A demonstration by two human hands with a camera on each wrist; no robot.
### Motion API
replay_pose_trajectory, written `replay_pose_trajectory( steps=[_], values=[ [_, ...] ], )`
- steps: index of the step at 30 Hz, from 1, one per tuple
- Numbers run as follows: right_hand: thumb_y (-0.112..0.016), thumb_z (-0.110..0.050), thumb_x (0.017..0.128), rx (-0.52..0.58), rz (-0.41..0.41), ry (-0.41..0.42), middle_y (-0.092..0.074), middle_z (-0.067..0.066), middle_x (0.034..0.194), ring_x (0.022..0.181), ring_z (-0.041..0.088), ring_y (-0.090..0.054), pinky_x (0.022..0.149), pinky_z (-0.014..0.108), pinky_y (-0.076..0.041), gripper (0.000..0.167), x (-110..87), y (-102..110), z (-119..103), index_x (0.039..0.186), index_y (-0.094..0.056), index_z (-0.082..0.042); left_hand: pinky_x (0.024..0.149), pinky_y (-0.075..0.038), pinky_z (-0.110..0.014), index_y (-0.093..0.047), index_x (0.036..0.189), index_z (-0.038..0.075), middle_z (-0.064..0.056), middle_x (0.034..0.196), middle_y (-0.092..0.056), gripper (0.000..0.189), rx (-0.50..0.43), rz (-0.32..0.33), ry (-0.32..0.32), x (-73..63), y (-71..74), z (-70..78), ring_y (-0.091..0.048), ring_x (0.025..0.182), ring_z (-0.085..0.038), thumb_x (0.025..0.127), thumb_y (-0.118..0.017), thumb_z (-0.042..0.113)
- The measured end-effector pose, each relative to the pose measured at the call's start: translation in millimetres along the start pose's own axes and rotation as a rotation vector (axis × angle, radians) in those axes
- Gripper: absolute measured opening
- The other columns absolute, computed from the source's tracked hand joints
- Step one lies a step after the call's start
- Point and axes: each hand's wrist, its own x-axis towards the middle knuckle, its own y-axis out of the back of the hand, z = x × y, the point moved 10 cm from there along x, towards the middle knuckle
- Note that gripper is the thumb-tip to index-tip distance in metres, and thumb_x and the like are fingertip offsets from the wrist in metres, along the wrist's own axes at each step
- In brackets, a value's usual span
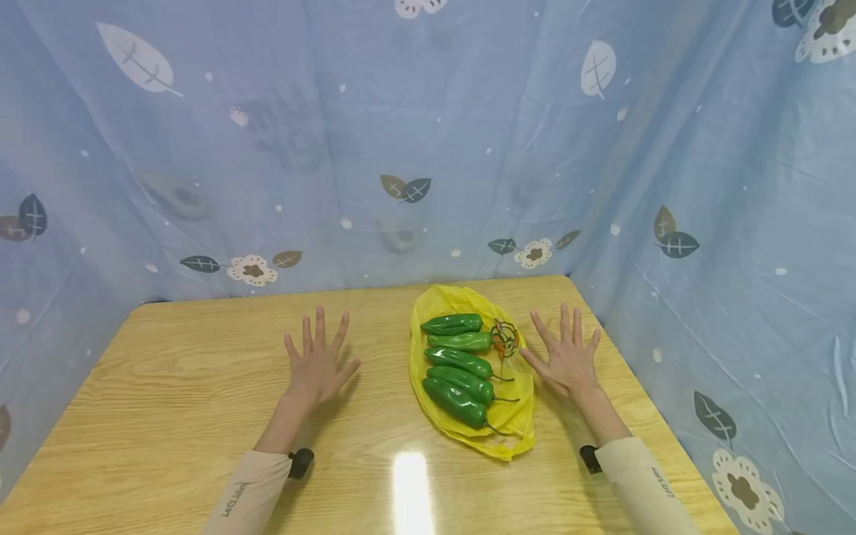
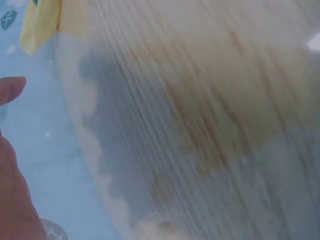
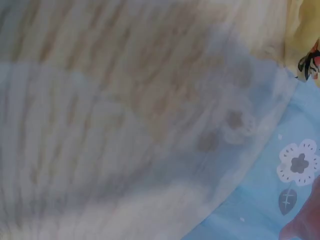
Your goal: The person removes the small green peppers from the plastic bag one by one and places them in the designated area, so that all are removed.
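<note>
Several green peppers (image 1: 458, 362) lie in a column on a spread yellow plastic bag (image 1: 435, 418), most with stems toward the right. Beside the upper peppers is a small tangle of dark and orange bands (image 1: 504, 339), perhaps rubber bands or ties. My left hand (image 1: 316, 368) is held with fingers spread, well to the left of the bag, holding nothing. With its fingers also spread, my right hand (image 1: 570, 360) is just right of the bag, its thumb near the bag's edge. Only part of each hand shows in the wrist views.
A light wooden table (image 1: 187, 386) carries everything. Blue curtains (image 1: 321, 148) with leaf and flower prints hang behind it and along both sides. A bright light reflection lies on the table's near part. Black bands sit on both wrists.
</note>
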Motion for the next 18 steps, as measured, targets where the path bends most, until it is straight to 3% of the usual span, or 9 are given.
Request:
replay_pose_trajectory(
  steps=[3,6,9,15,18],
  values=[
    [-0.042,-0.063,0.092,0.000,-0.054,-0.036,0.000,0.030,0.155,0.141,0.047,0.008,0.101,0.077,0.001,0.076,0.8,1.7,-0.9,0.155,-0.016,-0.029,0.103,0.013,-0.072,0.003,0.155,0.025,-0.016,0.153,0.030,0.087,0.010,0.004,0.001,-0.3,2.6,-1.1,0.023,0.139,-0.042,0.094,-0.053,0.050],
    [-0.036,-0.061,0.096,0.100,-0.196,-0.115,0.003,0.035,0.152,0.138,0.053,0.012,0.099,0.078,0.004,0.074,-3.9,2.0,-1.8,0.156,-0.011,-0.025,0.103,0.011,-0.072,0.005,0.155,0.025,-0.016,0.153,0.031,0.086,0.005,0.001,-0.006,0.2,3.9,0.5,0.023,0.139,-0.042,0.095,-0.052,0.050],
    [-0.030,-0.055,0.100,0.238,-0.353,-0.167,0.001,0.041,0.149,0.134,0.060,0.011,0.098,0.080,0.001,0.072,-9.4,4.8,-9.5,0.156,-0.006,-0.016,0.103,0.012,-0.072,0.005,0.155,0.025,-0.018,0.153,0.030,0.087,-0.019,-0.006,-0.015,0.6,6.0,3.4,0.024,0.139,-0.042,0.095,-0.053,0.049],
    [-0.037,-0.036,0.104,0.502,-0.519,-0.061,-0.024,0.039,0.146,0.129,0.058,-0.029,0.100,0.067,-0.030,0.067,-9.9,11.7,-40.2,0.153,-0.008,0.000,0.102,0.016,-0.071,0.004,0.155,0.023,-0.021,0.153,0.026,0.087,-0.089,-0.039,-0.023,0.5,5.2,7.1,0.020,0.139,-0.045,0.094,-0.054,0.047],
    [-0.044,-0.029,0.103,0.640,-0.592,-0.046,-0.025,0.035,0.147,0.130,0.055,-0.030,0.099,0.064,-0.035,0.064,-12.0,6.0,-48.4,0.152,-0.015,-0.001,0.101,0.016,-0.071,0.006,0.155,0.024,-0.021,0.153,0.028,0.087,-0.158,-0.062,-0.041,-0.6,2.5,10.6,0.019,0.138,-0.047,0.095,-0.051,0.050]
  ],
)
